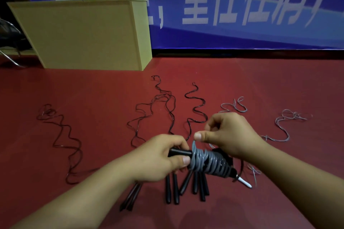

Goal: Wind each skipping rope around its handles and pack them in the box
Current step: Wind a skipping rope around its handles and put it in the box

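Head view: your left hand [160,156] grips black handles [179,152]; right hand [229,134] pinches grey rope [208,161], nearly all wound. Several black ropes [162,106] lie loose on floor; box [81,33] beyond, nothing visibly packed.

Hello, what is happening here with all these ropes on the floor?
A person is winding a grey plastic skipping rope around its black handles. The left hand grips the handles, and the right hand pinches the rope's end above the coil. Several other black and grey ropes lie unwound on the red floor, their handles below the hands. The yellow box stands behind on the left; its inside is not visible.
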A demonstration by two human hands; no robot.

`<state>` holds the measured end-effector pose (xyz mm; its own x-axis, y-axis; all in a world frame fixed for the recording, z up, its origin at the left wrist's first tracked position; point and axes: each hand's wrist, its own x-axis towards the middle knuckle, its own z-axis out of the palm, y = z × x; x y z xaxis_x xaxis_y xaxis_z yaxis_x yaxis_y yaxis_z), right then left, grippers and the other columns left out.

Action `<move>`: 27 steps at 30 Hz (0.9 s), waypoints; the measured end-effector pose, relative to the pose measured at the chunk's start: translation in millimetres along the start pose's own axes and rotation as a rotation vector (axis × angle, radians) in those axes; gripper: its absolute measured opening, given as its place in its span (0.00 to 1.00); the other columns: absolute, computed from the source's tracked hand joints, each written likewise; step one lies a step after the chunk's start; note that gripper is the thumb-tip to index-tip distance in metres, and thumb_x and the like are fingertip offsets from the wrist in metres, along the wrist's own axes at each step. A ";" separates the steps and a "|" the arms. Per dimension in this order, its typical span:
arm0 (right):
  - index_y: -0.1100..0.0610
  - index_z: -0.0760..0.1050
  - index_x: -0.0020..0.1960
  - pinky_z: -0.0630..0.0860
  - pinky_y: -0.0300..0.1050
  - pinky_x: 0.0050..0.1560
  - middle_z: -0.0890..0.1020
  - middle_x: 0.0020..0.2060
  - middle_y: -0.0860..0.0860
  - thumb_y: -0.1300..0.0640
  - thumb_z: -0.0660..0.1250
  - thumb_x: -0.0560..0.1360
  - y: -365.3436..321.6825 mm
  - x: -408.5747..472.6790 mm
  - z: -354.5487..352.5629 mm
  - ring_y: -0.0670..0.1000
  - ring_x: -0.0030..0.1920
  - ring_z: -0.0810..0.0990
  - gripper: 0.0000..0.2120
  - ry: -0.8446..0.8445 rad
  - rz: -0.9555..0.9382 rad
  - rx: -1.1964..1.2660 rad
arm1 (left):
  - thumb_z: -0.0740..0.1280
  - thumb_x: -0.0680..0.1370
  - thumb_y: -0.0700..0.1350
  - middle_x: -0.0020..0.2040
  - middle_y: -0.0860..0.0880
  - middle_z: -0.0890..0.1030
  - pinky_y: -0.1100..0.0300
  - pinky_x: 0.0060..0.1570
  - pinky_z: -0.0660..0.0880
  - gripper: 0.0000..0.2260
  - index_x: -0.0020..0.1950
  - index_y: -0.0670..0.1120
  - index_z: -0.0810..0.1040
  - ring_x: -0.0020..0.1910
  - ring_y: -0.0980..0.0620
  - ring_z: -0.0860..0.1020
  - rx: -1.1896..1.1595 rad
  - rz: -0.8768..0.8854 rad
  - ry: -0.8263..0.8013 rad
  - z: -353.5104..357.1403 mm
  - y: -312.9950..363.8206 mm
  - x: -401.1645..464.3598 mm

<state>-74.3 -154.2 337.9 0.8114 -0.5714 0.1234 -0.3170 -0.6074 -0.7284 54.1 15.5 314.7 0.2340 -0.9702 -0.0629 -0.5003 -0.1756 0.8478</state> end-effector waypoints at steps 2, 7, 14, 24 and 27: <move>0.60 0.77 0.35 0.65 0.36 0.25 0.73 0.23 0.47 0.44 0.80 0.61 -1.3 -2.1 -5.5 0.45 0.24 0.68 0.21 -0.062 0.041 0.069 | 0.68 0.77 0.44 0.34 0.53 0.78 0.59 0.40 0.72 0.02 0.45 0.49 0.77 0.35 0.55 0.75 -0.118 0.014 -0.041 -1.8 4.7 -3.8; 0.61 0.75 0.38 0.66 0.42 0.30 0.73 0.29 0.55 0.47 0.77 0.60 0.7 -9.9 -13.8 0.50 0.29 0.68 0.20 -0.256 0.085 0.404 | 0.69 0.76 0.42 0.37 0.49 0.80 0.62 0.41 0.75 0.03 0.47 0.44 0.77 0.35 0.53 0.77 -0.360 0.023 -0.125 -0.5 15.4 -12.9; 0.63 0.73 0.37 0.72 0.35 0.29 0.77 0.29 0.50 0.72 0.68 0.72 3.0 -19.2 0.8 0.46 0.29 0.74 0.08 -0.280 0.055 0.435 | 0.70 0.77 0.45 0.37 0.47 0.82 0.62 0.39 0.74 0.04 0.47 0.46 0.76 0.35 0.53 0.78 -0.587 -0.039 -0.017 8.3 26.9 -19.5; 0.50 0.73 0.43 0.72 0.45 0.39 0.76 0.33 0.44 0.43 0.63 0.76 -14.4 -27.0 27.2 0.45 0.35 0.73 0.11 -0.268 -0.167 0.045 | 0.62 0.82 0.43 0.34 0.49 0.80 0.62 0.32 0.67 0.07 0.47 0.44 0.76 0.28 0.56 0.73 -0.705 -0.160 0.376 13.0 36.2 -9.1; 0.48 0.70 0.46 0.71 0.42 0.42 0.76 0.36 0.44 0.47 0.64 0.77 -10.8 -23.5 33.6 0.44 0.37 0.73 0.06 -0.260 -0.137 -0.034 | 0.62 0.82 0.44 0.33 0.50 0.81 0.61 0.31 0.67 0.08 0.46 0.43 0.75 0.28 0.56 0.72 -0.661 -0.203 0.454 13.1 33.1 -5.7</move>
<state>-73.4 -115.7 320.2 0.9451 -0.3244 0.0389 -0.2081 -0.6896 -0.6936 25.2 13.0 336.3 0.6520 -0.7434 -0.1495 0.1485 -0.0682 0.9866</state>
